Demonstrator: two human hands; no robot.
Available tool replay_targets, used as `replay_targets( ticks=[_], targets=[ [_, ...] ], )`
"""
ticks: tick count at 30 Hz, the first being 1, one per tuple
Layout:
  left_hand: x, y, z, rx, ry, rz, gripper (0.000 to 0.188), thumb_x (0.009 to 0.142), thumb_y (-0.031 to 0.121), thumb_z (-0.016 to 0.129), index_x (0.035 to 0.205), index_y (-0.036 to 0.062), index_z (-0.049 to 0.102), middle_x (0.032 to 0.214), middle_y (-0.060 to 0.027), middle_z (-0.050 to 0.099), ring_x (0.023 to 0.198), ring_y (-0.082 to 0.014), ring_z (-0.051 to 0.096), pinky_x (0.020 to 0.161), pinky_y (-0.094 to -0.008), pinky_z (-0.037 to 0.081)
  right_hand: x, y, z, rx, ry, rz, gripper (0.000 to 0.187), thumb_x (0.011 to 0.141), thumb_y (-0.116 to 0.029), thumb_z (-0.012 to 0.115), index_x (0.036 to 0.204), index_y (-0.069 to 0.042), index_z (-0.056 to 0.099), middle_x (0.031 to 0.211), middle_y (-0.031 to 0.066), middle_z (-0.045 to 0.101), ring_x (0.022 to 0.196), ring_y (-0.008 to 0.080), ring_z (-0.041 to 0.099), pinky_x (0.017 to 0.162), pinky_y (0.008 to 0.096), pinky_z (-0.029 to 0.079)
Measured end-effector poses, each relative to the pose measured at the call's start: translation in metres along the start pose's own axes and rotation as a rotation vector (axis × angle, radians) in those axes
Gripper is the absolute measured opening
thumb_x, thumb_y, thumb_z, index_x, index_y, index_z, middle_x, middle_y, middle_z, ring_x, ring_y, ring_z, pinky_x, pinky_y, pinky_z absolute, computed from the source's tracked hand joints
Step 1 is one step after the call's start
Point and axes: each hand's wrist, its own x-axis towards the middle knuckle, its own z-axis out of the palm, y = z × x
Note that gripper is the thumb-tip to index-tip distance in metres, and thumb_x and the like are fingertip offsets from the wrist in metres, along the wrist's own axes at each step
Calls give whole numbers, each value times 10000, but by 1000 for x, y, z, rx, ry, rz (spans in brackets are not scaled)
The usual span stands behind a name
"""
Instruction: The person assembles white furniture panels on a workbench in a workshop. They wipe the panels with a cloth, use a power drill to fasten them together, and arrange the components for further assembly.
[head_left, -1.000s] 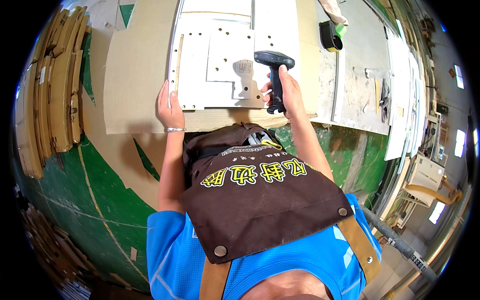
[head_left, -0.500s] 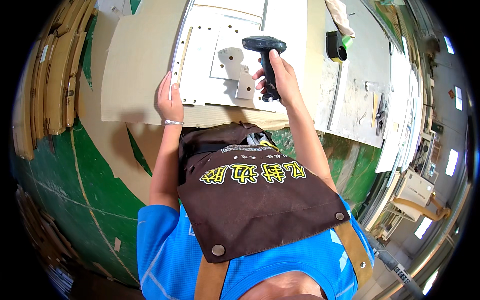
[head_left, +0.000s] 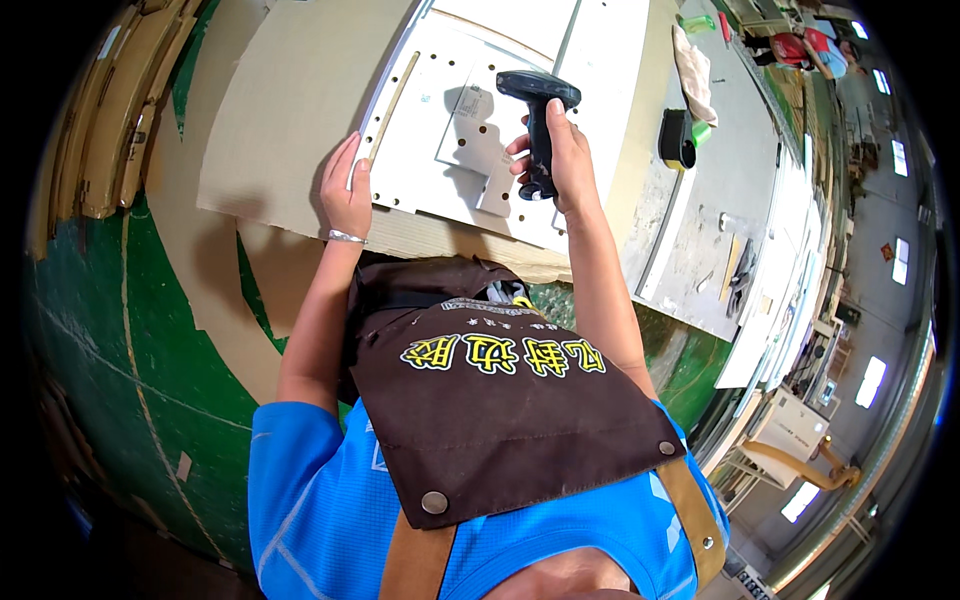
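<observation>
Cardboard (head_left: pixel 290 110) lay spread over the surface (head_left: pixel 720 200), and a white panel (head_left: pixel 470 130) drilled with small holes rested flat on top of it. A smaller white piece (head_left: pixel 478 135) sat on the panel, just under the scanner. Off to the right, well apart from the panel, stood a black tape roll (head_left: pixel 678 138) with a cloth (head_left: pixel 693 70) beyond it. Curved wooden parts (head_left: pixel 115 130) were stacked at the far left above the green floor (head_left: pixel 120 380). A brown apron (head_left: pixel 500 410) hid the near edge of the cardboard.

No container showed clearly; something lay on the grey surface at the right, possibly small tools, too blurred to tell.

The left hand (head_left: pixel 345 195) rested at the panel's left edge, fingers curled over it and gripping the rim, a bracelet (head_left: pixel 346 237) at the wrist. The right hand (head_left: pixel 555 160) was clenched around the handle of a black scanner (head_left: pixel 538 115), held upright above the panel's middle with its head tipped away from the person. Both forearms reached up from the lower frame.
</observation>
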Motion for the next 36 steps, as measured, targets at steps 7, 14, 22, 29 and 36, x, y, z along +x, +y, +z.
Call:
replay_targets(
  ticks=[7,14,22,29,36],
  targets=[
    [-1,-7,1,-27,-13,-2,325,897,112,526,1181,-25,606,1199,-158,616,1117,-276,578,967,-349,428,5,-7,23,0,-94,3,615,941,-569,409,1008,31,525,729,131,628,519,144,614,418,240,475],
    [-1,-1,-1,-11,-16,-19,335,899,130,527,1190,-18,601,1201,-147,616,1117,-280,575,969,-348,427,2,-3,32,-92,-177,58,648,939,-589,391,1022,39,529,723,126,625,513,137,613,414,230,476],
    [1,3,-1,4,0,-18,325,888,112,521,1176,-4,617,1183,-142,628,1097,-281,588,953,-352,439,0,-8,27,-43,-133,29,639,947,-582,376,1039,31,533,725,112,629,520,138,618,426,231,482],
    [2,4,-1,15,6,8,313,885,106,530,1161,-12,620,1175,-146,632,1090,-291,590,946,-360,448,32,-17,-53,326,213,-164,561,965,-554,356,1029,-15,496,734,134,621,536,180,612,439,274,493],
    [3,1,0,5,-6,27,311,885,78,523,1167,-21,613,1178,-150,628,1092,-293,589,943,-365,452,46,-10,-100,325,339,-184,590,941,-574,399,1049,-4,501,761,157,624,561,217,616,469,315,498]
  ],
)
